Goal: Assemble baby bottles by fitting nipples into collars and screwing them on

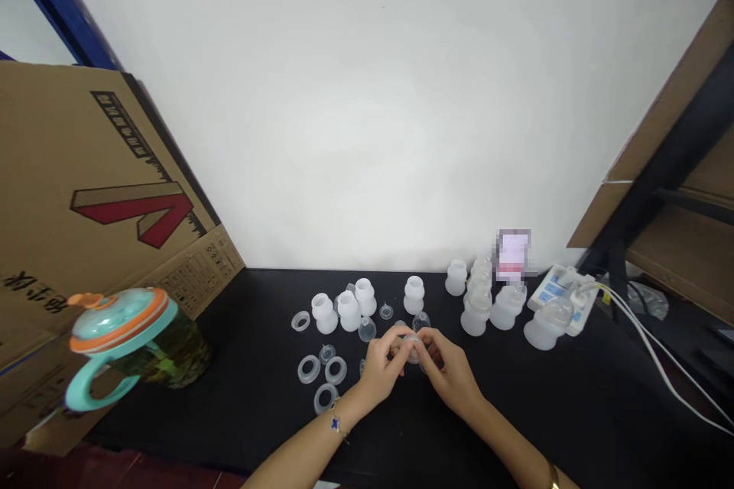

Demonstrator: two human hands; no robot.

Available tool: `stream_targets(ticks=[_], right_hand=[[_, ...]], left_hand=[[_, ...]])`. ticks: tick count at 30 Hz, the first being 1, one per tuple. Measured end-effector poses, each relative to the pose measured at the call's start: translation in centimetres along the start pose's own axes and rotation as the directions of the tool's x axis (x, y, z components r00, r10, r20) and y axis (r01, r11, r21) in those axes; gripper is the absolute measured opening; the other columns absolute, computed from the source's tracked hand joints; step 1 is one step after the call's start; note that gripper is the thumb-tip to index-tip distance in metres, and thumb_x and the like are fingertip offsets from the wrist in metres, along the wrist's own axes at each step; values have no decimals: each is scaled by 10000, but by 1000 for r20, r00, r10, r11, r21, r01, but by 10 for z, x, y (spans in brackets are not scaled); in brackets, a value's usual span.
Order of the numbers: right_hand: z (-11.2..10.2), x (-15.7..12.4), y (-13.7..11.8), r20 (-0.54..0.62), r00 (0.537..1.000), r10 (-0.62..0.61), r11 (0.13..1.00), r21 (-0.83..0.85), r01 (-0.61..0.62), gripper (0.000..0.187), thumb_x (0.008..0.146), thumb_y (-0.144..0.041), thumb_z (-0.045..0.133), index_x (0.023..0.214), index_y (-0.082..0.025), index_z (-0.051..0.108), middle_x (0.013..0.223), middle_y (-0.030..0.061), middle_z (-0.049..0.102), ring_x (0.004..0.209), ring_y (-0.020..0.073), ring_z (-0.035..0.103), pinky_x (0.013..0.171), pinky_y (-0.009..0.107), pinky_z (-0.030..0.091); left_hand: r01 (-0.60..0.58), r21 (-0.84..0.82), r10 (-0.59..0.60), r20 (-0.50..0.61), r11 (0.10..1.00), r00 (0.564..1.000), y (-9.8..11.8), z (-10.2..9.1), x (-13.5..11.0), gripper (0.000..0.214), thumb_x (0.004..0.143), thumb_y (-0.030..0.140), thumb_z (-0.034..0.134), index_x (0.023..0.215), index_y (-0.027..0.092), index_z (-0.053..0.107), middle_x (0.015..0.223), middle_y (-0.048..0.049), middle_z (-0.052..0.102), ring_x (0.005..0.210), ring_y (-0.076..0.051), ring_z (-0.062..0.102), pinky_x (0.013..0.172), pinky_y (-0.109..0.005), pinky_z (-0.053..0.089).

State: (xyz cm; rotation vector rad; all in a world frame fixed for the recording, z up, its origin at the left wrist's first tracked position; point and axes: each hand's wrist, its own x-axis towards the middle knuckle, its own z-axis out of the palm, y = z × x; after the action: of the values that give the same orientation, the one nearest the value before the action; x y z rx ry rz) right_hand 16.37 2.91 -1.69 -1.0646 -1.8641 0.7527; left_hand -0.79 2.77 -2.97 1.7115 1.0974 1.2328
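My left hand (387, 359) and my right hand (446, 363) meet over the front middle of the black table. Their fingertips are closed around a small translucent bottle ring (414, 351), which the fingers partly hide. Left of my hands lie loose translucent rings (308, 369) and small clear nipples (327, 354). Clear dome caps (367, 330) rest near my knuckles, some half hidden behind the hands. Past them stand several open white bottles (324, 314), with one white bottle (414, 295) straight beyond my fingers.
Several bottles with clear domed tops (475, 311) stand on the right, one bottle (549, 323) leaning near a white power strip (579, 298) with cables. A pixelated upright object (512, 254) is by the wall. At left are a teal-lidded jug (177, 351) and a cardboard box (69, 168).
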Motion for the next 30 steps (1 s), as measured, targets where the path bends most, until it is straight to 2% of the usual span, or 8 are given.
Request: stream_targets(ticks=[7,12,16,23,30], right_hand=[[0,-1,2,1,1000,7,1000,-9,-7,262,1009,-440,488,1016,-216,624,769,12,679,582,145,603,508,229,435],[2,0,7,-39,999,8,999,-37,-10,277,1006,-441,494,1060,-210,637,730,7,681,571,150,621,496,229,443],[2,0,8,-54,998,17,999,-43,-19,304,1006,-451,491,1101,-209,649,729,13,691,574,155,630,493,232,455],[2,0,8,-43,999,19,999,-28,-20,302,999,-454,509,1121,-221,658,820,26,724,581,147,620,500,231,462],[2,0,8,-34,999,33,999,-18,-34,302,994,-456,521,1107,-216,666,761,10,699,571,144,609,497,224,448]], left_hand=[[7,-2,-7,9,1000,1000,1,0,0,311,997,436,515,1064,172,665,518,67,479,440,-104,501,492,-206,369],[29,-14,-29,21,999,999,1,1,1,313,987,444,520,1100,177,636,597,48,538,476,-108,538,479,-195,396],[31,-4,-31,17,999,999,-1,3,2,299,968,421,552,1135,183,624,585,52,550,480,-111,527,487,-197,414],[70,-5,-70,-2,998,998,-1,3,3,267,951,387,580,1133,195,614,580,62,535,472,-108,521,467,-191,388],[95,0,-95,6,995,995,-1,3,2,261,958,397,560,1113,196,621,582,58,526,453,-107,514,426,-183,358]])
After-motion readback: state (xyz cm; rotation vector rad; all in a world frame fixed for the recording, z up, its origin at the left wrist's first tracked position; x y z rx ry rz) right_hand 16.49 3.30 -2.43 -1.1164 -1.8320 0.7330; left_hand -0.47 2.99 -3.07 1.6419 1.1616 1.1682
